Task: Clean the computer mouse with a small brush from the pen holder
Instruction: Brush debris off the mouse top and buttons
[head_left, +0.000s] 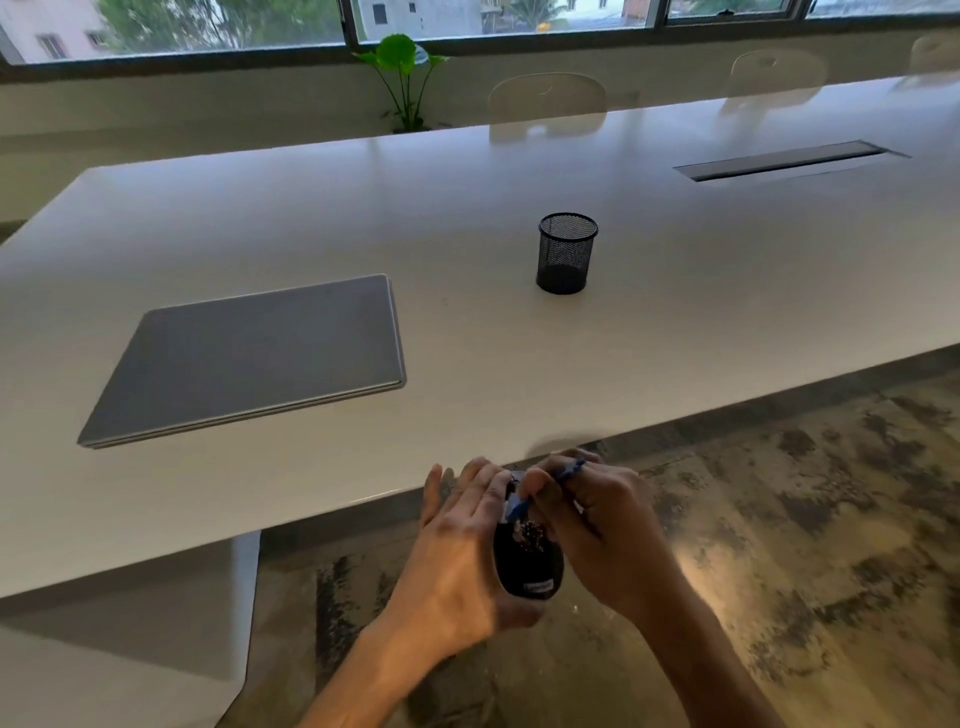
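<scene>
My left hand (460, 545) cradles a black computer mouse (527, 564) in the air, just off the near edge of the white table (467, 338). My right hand (592, 514) pinches a small blue brush (517, 506), whose head rests on the front part of the mouse. Part of the blue handle shows between my right fingers. The black mesh pen holder (566, 254) stands upright on the table, well beyond both hands, with nothing visible inside it.
A closed grey laptop (249, 358) lies on the table to the left. A cable slot (789, 160) is set into the table at the far right. White chairs (545, 101) and a green plant (408, 78) stand behind the table. Mottled floor lies below my hands.
</scene>
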